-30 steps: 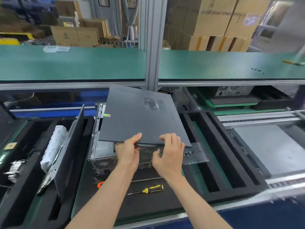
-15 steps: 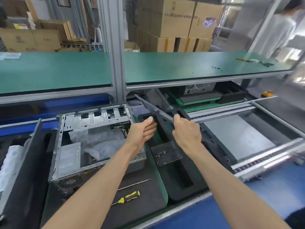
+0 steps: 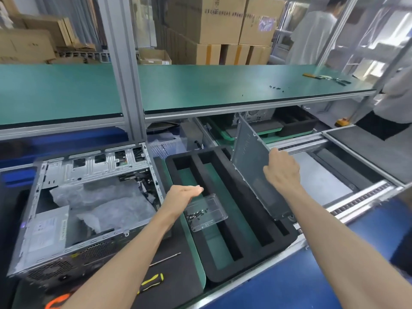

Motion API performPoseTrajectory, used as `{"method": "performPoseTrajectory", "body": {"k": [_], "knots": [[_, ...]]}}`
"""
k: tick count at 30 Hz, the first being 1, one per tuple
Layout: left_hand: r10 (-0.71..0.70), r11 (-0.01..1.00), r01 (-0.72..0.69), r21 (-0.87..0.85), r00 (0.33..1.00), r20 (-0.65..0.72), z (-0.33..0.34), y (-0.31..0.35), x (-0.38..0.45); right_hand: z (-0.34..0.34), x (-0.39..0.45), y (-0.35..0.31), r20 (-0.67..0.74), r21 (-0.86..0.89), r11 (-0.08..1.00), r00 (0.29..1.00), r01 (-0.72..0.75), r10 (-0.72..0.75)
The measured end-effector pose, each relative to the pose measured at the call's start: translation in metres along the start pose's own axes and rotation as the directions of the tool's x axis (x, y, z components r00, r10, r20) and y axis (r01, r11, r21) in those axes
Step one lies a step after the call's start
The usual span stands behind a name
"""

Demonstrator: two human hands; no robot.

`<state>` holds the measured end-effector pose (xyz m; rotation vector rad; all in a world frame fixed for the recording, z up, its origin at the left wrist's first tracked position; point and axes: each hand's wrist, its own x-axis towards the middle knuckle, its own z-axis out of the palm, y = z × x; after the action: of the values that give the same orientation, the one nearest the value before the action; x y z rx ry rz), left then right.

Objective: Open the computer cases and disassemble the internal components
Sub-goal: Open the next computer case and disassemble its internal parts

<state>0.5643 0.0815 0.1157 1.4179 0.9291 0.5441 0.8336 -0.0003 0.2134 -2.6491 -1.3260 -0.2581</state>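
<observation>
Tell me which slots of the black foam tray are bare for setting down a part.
In the foam tray, the narrow slot between the two foam ribs is bare. The wide left slot is free behind and in front of the clear screw box. The right slot is crowded: the side panel, held by the right hand, stands there.

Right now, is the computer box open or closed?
Open. The computer case has no side cover; its insides show. The right hand holds the side panel.

Cardboard boxes (image 3: 220,21) stacked behind the green shelf (image 3: 200,85); a person in white (image 3: 312,32) stands at its far right end.
</observation>
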Motion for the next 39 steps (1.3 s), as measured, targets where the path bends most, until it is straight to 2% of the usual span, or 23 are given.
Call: {"method": "performPoseTrajectory", "body": {"k": [11, 16, 19, 24, 27, 29, 31, 36, 39], "knots": [[0.004, 0.998, -0.008, 0.062, 0.998, 0.067, 0.016, 0.002, 0.030, 0.020, 0.054, 0.016, 0.034, -0.020, 0.999, 0.999, -0.036, 0.036], [-0.021, 0.998, 0.016, 0.057, 0.996, 0.084, 0.015, -0.002, 0.041, 0.049, 0.064, 0.021, 0.116, -0.037, 0.999, 0.993, 0.012, -0.007], [-0.023, 0.997, 0.018, 0.070, 0.997, 0.070, 0.012, -0.006, 0.046, 0.069, 0.060, 0.024, 0.165, -0.043, 0.999, 0.986, 0.030, -0.022], [0.001, 0.999, -0.001, 0.040, 1.000, 0.012, 0.006, -0.002, 0.045, 0.069, 0.065, 0.019, 0.139, -0.076, 0.996, 0.990, 0.039, -0.029], [0.031, 0.999, -0.030, 0.034, 0.999, -0.034, -0.002, 0.007, 0.040, 0.065, 0.064, 0.001, 0.031, -0.116, 0.986, 0.993, 0.120, -0.117], [0.051, 0.998, -0.047, 0.038, 0.995, -0.090, -0.012, 0.012, 0.034, 0.062, 0.061, -0.018, -0.054, -0.150, 0.964, 0.972, 0.219, -0.229], [0.070, 0.996, -0.060, 0.064, 0.983, -0.168, -0.028, 0.014, 0.027, 0.059, 0.057, -0.045, -0.118, -0.095, 0.945, 0.939, 0.313, -0.323], [0.077, 0.980, -0.008, 0.197, 0.936, -0.344, -0.091, 0.015, -0.004, 0.060, 0.026, -0.132, -0.083, 0.089, 0.849, 0.853, 0.521, -0.515], [0.046, 0.961, 0.081, 0.264, 0.896, -0.441, -0.138, 0.003, -0.025, 0.063, -0.003, -0.187, -0.026, 0.217, 0.767, 0.789, 0.604, -0.614]]}}
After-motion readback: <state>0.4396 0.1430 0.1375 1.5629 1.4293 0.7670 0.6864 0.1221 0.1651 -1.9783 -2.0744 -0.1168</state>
